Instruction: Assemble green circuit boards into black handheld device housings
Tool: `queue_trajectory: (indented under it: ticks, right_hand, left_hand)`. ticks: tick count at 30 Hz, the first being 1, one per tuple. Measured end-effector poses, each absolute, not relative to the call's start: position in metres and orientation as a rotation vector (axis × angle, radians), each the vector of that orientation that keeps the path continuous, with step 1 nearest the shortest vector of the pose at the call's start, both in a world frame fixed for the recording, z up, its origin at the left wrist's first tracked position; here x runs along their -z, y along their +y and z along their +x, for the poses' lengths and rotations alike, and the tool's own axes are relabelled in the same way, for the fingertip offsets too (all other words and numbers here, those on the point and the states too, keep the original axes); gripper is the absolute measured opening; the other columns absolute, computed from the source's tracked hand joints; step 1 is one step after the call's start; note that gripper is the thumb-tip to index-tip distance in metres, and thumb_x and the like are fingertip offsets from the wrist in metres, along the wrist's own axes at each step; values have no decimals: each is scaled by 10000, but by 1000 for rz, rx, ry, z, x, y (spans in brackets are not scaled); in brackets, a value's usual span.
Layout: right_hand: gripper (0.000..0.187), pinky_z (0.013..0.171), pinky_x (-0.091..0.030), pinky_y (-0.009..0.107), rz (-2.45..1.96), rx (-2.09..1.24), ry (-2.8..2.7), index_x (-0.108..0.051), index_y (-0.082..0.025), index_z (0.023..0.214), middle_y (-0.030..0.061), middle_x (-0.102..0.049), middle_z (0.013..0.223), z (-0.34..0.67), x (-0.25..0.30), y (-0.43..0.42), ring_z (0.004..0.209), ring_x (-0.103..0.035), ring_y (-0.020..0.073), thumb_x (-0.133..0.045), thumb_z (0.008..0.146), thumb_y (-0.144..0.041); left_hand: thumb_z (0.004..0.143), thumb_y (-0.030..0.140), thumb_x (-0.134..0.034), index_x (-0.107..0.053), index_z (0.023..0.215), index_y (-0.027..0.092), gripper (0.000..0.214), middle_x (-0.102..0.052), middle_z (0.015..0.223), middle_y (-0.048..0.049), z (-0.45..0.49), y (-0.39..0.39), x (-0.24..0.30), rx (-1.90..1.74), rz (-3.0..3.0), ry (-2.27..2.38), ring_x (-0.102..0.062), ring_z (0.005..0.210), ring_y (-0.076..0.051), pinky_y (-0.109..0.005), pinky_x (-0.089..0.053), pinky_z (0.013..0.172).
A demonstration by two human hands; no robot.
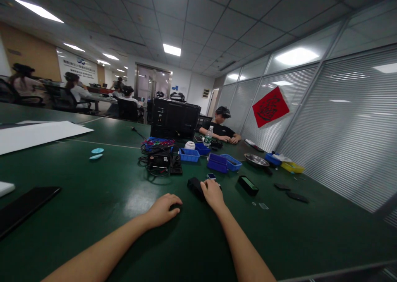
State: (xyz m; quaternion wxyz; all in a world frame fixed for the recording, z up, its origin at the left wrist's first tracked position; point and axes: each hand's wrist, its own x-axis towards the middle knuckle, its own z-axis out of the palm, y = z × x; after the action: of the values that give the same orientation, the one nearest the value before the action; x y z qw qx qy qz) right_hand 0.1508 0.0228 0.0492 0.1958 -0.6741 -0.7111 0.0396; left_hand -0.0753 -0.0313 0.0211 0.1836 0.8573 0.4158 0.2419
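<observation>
My left hand [163, 211] rests over the green table [130, 240], with thumb and forefinger apart and nothing between them. To its right, my right hand [213, 194] is closed on the right end of a small black box [194, 185], its fingers curled down. Just beyond those fingertips lies a small thing with a pale-rimmed, dark square face, like a smartwatch [211, 176]. My right hand hides part of it and part of the box. Farther right stands a black open case with a green inside [248, 184].
Ahead are a black power adapter with tangled cables [159, 161], blue trays [217, 163], a ball [190, 145], a water bottle [208, 136] and a monitor [175, 117]. A metal bowl [257, 160] and yellow tray [292, 167] stand right. A person [221, 127] sits across.
</observation>
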Motion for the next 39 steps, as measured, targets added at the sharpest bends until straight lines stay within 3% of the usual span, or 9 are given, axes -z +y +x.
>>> queue_trajectory:
  ticks: [3, 6, 11, 16, 19, 22, 25, 34, 39]
  right_hand:
    - [465, 870, -341, 297, -1812, -28, -2052, -509, -208, 1125, 91, -526, 1136, 147, -49, 17, 1063, -454, 238, -449, 778, -512]
    - [525, 853, -349, 291, -1802, -37, -2127, -458, -224, 1192, 87, -522, 1144, 145, -44, 17, 1051, -468, 237, -552, 722, -439]
    - [262, 713, -396, 268, -1971, -182, -1976, -602, -208, 912, 66, -630, 929, 151, -49, 23, 859, -576, 199, -419, 816, -370]
    - [447, 618, -397, 273, -2101, -216, -1889, -622, -199, 701, 74, -638, 781, 162, -62, 23, 742, -583, 202, -316, 840, -495]
    - [420, 688, -396, 278, -2041, -42, -1855, -631, -211, 813, 78, -619, 916, 170, -62, 24, 852, -551, 203, -301, 853, -468]
    - [356, 797, -370, 318, -2069, 83, -1870, -589, -228, 1031, 95, -553, 1076, 177, -56, 29, 994, -479, 241, -420, 807, -447]
    - [470, 823, -362, 344, -2144, 50, -1893, -476, -242, 1199, 107, -511, 1124, 182, -47, 35, 1023, -458, 262, -508, 761, -410]
    - [369, 707, -415, 305, -2238, -162, -1678, -480, -226, 1169, 104, -571, 1056, 203, -45, 46, 918, -562, 230, -339, 840, -314]
    - [392, 759, -409, 336, -2261, 4, -1622, -504, -198, 1155, 121, -561, 1079, 214, -45, 48, 978, -529, 263, -327, 848, -366]
  left_hand:
    - [764, 258, -495, -585, 1021, 241, 273, -609, 1046, 1, -75, -31, -21, -685, 2419, 1168, -514, 961, -158, -281, -354, 888]
    - [757, 252, -500, -586, 1019, 240, 277, -609, 1048, 0, -75, -31, -19, -688, 2416, 1172, -512, 968, -160, -282, -352, 892]
    - [757, 249, -498, -584, 1020, 242, 277, -607, 1046, 1, -76, -30, -18, -695, 2419, 1167, -511, 964, -161, -282, -360, 884]
    - [757, 250, -502, -585, 1014, 240, 271, -607, 1044, 4, -75, -30, -19, -681, 2421, 1172, -512, 956, -162, -283, -365, 876]
    - [761, 249, -497, -584, 1016, 240, 270, -608, 1044, 5, -75, -30, -20, -682, 2424, 1168, -509, 959, -161, -283, -364, 876]
    - [764, 255, -494, -581, 1022, 244, 272, -604, 1055, 6, -75, -31, -21, -677, 2422, 1164, -506, 967, -162, -285, -362, 880]
    - [764, 262, -497, -581, 1027, 243, 276, -603, 1055, 2, -75, -30, -20, -671, 2421, 1174, -507, 968, -166, -290, -362, 881]
    - [760, 251, -503, -581, 1024, 240, 276, -606, 1052, -1, -75, -28, -17, -684, 2436, 1151, -509, 970, -165, -294, -361, 888]
    - [757, 250, -502, -584, 1015, 238, 271, -605, 1058, -2, -75, -29, -18, -684, 2426, 1155, -511, 970, -166, -296, -364, 882]
